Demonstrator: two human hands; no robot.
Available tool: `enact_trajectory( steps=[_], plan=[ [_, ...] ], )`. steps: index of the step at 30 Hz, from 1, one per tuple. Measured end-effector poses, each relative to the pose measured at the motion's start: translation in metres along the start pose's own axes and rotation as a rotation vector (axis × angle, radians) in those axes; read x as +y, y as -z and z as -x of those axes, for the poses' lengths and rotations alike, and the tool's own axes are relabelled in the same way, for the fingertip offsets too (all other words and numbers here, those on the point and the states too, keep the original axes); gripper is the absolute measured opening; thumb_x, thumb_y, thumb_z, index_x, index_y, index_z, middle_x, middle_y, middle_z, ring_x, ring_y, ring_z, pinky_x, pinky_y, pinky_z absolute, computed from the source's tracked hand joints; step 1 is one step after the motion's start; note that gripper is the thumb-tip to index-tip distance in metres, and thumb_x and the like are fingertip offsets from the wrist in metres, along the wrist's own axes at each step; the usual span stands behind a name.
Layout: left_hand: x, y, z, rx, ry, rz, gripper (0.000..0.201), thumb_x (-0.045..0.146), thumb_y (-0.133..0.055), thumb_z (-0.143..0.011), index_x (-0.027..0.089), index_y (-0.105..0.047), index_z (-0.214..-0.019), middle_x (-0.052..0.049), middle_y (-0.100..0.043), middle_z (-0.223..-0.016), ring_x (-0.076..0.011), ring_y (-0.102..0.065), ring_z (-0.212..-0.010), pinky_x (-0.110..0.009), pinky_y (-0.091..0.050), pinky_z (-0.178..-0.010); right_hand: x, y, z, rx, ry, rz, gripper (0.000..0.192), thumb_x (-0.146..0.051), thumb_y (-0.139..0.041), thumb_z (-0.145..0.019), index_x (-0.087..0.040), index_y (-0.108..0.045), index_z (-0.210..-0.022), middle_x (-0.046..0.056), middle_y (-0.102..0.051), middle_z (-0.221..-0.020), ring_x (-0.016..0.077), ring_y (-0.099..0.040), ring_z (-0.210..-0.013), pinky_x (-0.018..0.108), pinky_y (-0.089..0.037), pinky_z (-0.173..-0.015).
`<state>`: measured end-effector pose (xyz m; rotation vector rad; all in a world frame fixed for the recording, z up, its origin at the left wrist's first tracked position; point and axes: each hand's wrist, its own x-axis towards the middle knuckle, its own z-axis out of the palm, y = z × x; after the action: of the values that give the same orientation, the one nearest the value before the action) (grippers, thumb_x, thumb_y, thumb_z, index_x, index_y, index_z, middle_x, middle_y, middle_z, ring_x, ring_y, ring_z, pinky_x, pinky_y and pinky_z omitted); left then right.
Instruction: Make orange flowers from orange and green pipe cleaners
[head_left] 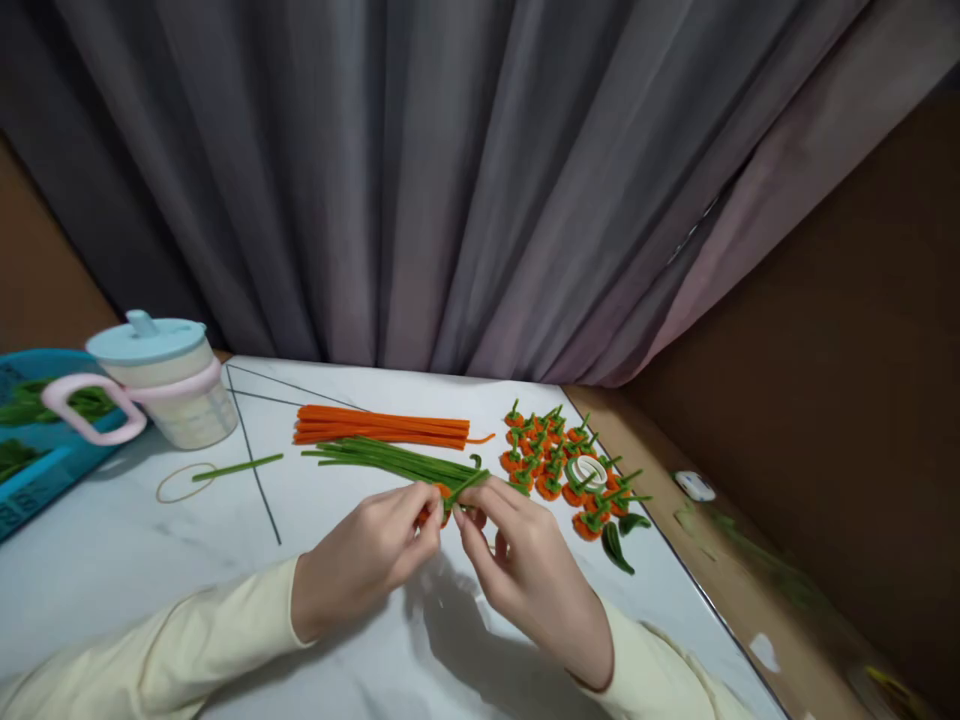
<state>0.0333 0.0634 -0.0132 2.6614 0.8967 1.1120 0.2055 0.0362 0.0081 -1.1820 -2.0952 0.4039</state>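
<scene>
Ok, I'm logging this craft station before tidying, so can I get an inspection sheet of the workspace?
Surface: white marble-look table, dark lines across it.
Job's things: small orange piece with green pipe cleaner pinched between both hands; orange pipe cleaners and green pipe cleaners bundled behind; finished orange pieces clustered to the right.
Clutter: lidded cup, blue tray, rubber band, white ring.
Grippers: left hand, right hand, fingertips closed on the piece.
Cables: nothing seen.
Surroundings: grey curtain, brown wall.
</scene>
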Motion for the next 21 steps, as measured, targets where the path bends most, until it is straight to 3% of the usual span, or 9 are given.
enact_trajectory(
  steps=[4, 7, 10, 13, 16, 21],
  plan=[
    [-0.009, -0.002, -0.004, 0.185, -0.358, -0.419, 0.017, 0.004, -0.039, -0.087, 0.014, -0.05, -0.077, 0.0, -0.051, -0.056, -0.0142, -0.05, -0.05, -0.026, -0.04, -0.046, 0.003, 0.016, -0.019, -0.269, -0.304, -0.363, 0.022, -0.029, -0.046, -0.089, -0.015, -0.054, -0.073, 0.0, -0.052, -0.063, 0.0093, -0.047, -0.051, 0.017, -0.037, -0.039],
    [-0.012, -0.001, -0.005, 0.246, -0.493, -0.59, 0.012, 0.005, -0.044, -0.085, 0.012, -0.05, -0.078, 0.0, -0.049, -0.051, -0.0157, -0.045, -0.045, -0.029, -0.033, -0.041, 0.01, 0.021, -0.025, -0.529, -0.541, -0.815, 0.029, -0.036, -0.045, -0.088, -0.012, -0.057, -0.077, 0.0, -0.052, -0.059, 0.0085, -0.047, -0.043, 0.015, -0.035, -0.03],
    [-0.014, 0.002, -0.007, 0.24, -0.526, -0.548, 0.021, 0.006, -0.036, -0.09, 0.015, -0.045, -0.074, 0.001, -0.046, -0.049, -0.0141, -0.039, -0.043, -0.029, -0.03, -0.04, 0.019, 0.014, -0.026, -0.73, -0.658, -1.301, 0.039, -0.039, -0.037, -0.089, -0.008, -0.061, -0.085, 0.004, -0.056, -0.063, 0.0124, -0.056, -0.047, 0.017, -0.038, -0.027],
    [-0.015, 0.004, -0.009, 0.254, -0.492, -0.485, 0.023, 0.007, -0.031, -0.092, 0.015, -0.045, -0.077, 0.0, -0.049, -0.053, -0.0139, -0.042, -0.046, -0.027, -0.034, -0.042, 0.025, 0.001, -0.024, -0.744, -0.719, -1.657, 0.044, -0.038, -0.029, -0.09, -0.007, -0.061, -0.086, 0.006, -0.059, -0.069, 0.0148, -0.061, -0.05, 0.019, -0.041, -0.028],
    [-0.016, 0.005, -0.009, 0.278, -0.469, -0.452, 0.019, 0.009, -0.032, -0.094, 0.011, -0.048, -0.085, -0.002, -0.052, -0.057, -0.0139, -0.044, -0.049, -0.027, -0.036, -0.043, 0.027, -0.01, -0.021, -0.732, -0.722, -1.864, 0.043, -0.034, -0.026, -0.09, -0.007, -0.06, -0.086, 0.007, -0.061, -0.072, 0.0153, -0.063, -0.054, 0.018, -0.042, -0.03],
    [-0.015, 0.006, -0.009, 0.291, -0.447, -0.373, 0.017, 0.011, -0.032, -0.095, 0.01, -0.048, -0.088, -0.001, -0.05, -0.058, -0.0137, -0.043, -0.05, -0.026, -0.039, -0.045, 0.027, -0.017, -0.018, -0.868, -0.662, -2.053, 0.047, -0.03, -0.02, -0.092, -0.006, -0.06, -0.091, 0.01, -0.063, -0.071, 0.0168, -0.063, -0.054, 0.019, -0.042, -0.027]
  ],
)
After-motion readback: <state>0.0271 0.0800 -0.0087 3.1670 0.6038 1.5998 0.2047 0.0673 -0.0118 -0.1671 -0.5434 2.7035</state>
